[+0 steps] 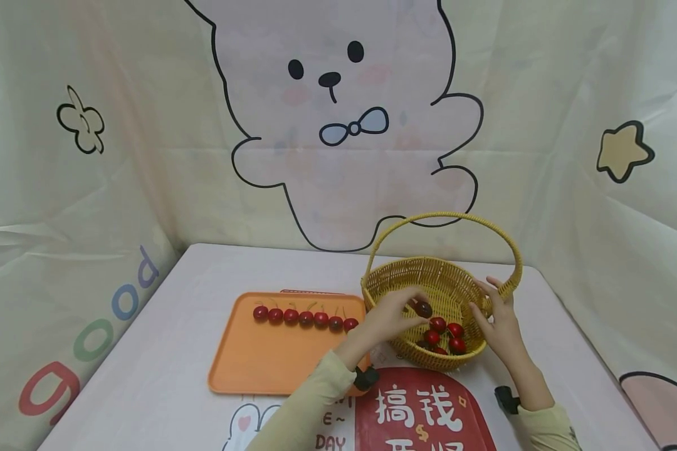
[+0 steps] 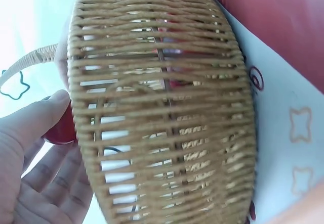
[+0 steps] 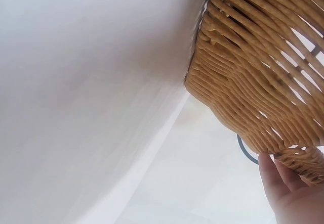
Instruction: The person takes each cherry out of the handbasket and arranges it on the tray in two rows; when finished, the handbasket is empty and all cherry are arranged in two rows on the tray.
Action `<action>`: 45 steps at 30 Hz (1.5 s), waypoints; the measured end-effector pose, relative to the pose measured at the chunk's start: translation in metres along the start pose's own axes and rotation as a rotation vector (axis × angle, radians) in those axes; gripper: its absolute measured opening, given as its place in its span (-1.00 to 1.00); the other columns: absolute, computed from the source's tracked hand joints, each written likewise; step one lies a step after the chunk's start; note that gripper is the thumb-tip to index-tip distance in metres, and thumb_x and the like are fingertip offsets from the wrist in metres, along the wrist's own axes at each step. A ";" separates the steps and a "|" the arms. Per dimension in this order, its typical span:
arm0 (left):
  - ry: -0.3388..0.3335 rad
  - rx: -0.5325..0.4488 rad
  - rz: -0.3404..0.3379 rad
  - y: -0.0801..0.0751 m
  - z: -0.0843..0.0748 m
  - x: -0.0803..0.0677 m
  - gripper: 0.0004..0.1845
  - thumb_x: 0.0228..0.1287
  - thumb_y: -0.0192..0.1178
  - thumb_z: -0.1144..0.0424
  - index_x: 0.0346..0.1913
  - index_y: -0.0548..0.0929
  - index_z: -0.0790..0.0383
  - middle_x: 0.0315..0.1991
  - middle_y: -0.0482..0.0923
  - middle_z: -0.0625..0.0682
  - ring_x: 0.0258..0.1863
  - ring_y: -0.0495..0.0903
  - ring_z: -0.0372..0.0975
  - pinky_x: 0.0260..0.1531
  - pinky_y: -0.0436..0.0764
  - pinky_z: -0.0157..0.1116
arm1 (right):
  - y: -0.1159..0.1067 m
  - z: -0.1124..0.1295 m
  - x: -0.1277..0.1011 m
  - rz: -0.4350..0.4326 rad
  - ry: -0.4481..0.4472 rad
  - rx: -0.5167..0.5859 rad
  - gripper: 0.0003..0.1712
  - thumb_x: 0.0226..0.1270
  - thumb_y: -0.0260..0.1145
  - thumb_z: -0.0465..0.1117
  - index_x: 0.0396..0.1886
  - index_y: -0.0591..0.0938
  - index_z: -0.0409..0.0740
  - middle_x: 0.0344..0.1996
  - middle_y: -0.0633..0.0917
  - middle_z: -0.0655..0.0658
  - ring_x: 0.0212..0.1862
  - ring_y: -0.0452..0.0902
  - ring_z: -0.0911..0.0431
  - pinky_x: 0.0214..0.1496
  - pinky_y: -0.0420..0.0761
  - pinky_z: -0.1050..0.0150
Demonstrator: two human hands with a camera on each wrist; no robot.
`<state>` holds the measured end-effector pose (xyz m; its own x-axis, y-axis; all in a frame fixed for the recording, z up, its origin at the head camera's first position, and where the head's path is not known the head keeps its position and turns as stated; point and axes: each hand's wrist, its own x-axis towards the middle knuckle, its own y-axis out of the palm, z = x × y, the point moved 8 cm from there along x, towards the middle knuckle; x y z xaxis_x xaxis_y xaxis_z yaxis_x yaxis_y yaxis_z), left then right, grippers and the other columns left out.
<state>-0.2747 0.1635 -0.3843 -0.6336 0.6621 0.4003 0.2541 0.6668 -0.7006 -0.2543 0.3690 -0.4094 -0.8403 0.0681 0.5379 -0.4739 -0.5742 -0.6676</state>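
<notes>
A pale cloth backdrop (image 1: pixel 547 207) stands behind and on both sides, with a big bear drawing (image 1: pixel 344 169) facing me. In front of it is the white-covered table (image 1: pixel 146 382). The yellow wicker basket (image 1: pixel 414 275) sits on the table towards my right, its tall handle (image 1: pixel 446 215) arching up over it. The orange tray (image 1: pixel 271 363) lies just to the basket's left, and a red printed patch (image 1: pixel 476 429) with white writing is on my side of the basket. My right hand (image 1: pixel 502 322) has its fingers spread and fairly straight, touching the basket's right rim beside the foot of the handle. My left hand (image 1: pixel 393 314) reaches across the tray's right edge to the basket, with a dark cherry (image 1: pixel 423 309) pinched between thumb and fingers. That cherry is above the basket's inside, clear of the bottom. Below it, a loose group of red cherries (image 1: pixel 457 345) lies in the near part of the basket. Seven more make a row of cherries (image 1: pixel 306 319) along the far side of the tray, their thin stems pointing away from me.
</notes>
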 end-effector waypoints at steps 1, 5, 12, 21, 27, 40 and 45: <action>-0.006 0.006 -0.006 -0.002 0.001 -0.002 -0.67 0.15 0.29 0.18 -0.03 0.52 0.09 -0.16 0.57 -0.16 -0.20 0.53 -0.44 -0.18 0.51 -0.55 | 0.000 0.000 0.000 0.001 0.001 0.000 -0.37 0.21 0.28 -0.35 0.28 0.33 -0.11 0.28 0.15 -0.33 0.06 0.38 -0.32 -0.17 0.45 -0.36; -0.036 0.010 -0.015 -0.010 0.006 -0.009 -0.66 0.16 0.29 0.17 0.00 0.52 0.06 -0.15 0.58 -0.16 -0.22 0.53 -0.42 -0.21 0.51 -0.54 | 0.000 0.000 -0.001 0.000 0.004 0.003 -0.38 0.21 0.27 -0.35 0.27 0.33 -0.10 0.27 0.15 -0.32 0.06 0.37 -0.32 -0.17 0.44 -0.36; 0.017 -0.004 -0.033 -0.021 0.004 -0.019 -0.60 0.18 0.26 0.25 0.11 0.53 0.08 0.01 0.56 -0.06 -0.18 0.53 -0.36 -0.16 0.51 -0.52 | -0.002 0.000 -0.002 -0.010 -0.007 0.008 -0.40 0.22 0.26 -0.36 0.27 0.34 -0.12 0.27 0.16 -0.33 0.05 0.38 -0.30 -0.18 0.44 -0.37; 0.028 -0.038 -0.055 -0.038 0.007 -0.036 -0.67 0.17 0.27 0.24 0.02 0.58 0.13 -0.07 0.56 -0.07 -0.16 0.53 -0.34 -0.15 0.55 -0.47 | -0.001 -0.003 -0.003 -0.009 0.005 0.001 -0.39 0.22 0.26 -0.36 0.27 0.33 -0.11 0.28 0.15 -0.33 0.07 0.36 -0.31 -0.16 0.44 -0.36; 0.023 -0.101 -0.059 -0.048 0.014 -0.046 -0.72 0.20 0.24 0.25 -0.01 0.59 0.12 -0.09 0.56 -0.05 -0.19 0.54 -0.31 -0.19 0.62 -0.27 | -0.001 -0.002 -0.002 -0.007 0.001 -0.003 -0.40 0.22 0.26 -0.36 0.27 0.33 -0.12 0.27 0.16 -0.34 0.07 0.37 -0.33 -0.18 0.44 -0.35; -0.053 -0.092 -0.023 -0.060 0.032 -0.074 -0.67 0.22 0.22 0.26 0.06 0.53 0.16 -0.07 0.52 -0.08 -0.07 0.55 -0.29 -0.05 0.56 -0.37 | -0.002 0.001 -0.001 0.000 0.003 0.002 -0.41 0.24 0.24 -0.34 0.27 0.32 -0.10 0.27 0.15 -0.33 0.07 0.36 -0.34 -0.18 0.45 -0.34; -0.095 -0.034 -0.016 -0.063 0.039 -0.086 -0.63 0.19 0.24 0.24 0.08 0.52 0.09 0.03 0.48 -0.05 -0.04 0.53 -0.24 -0.06 0.57 -0.33 | 0.000 0.000 -0.001 -0.001 0.010 0.001 -0.40 0.24 0.25 -0.34 0.27 0.33 -0.09 0.28 0.15 -0.32 0.08 0.35 -0.33 -0.16 0.45 -0.34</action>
<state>-0.2650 0.0511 -0.3975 -0.7037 0.6169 0.3524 0.2669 0.6892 -0.6736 -0.2534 0.3692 -0.4097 -0.8422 0.0766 0.5338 -0.4747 -0.5748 -0.6665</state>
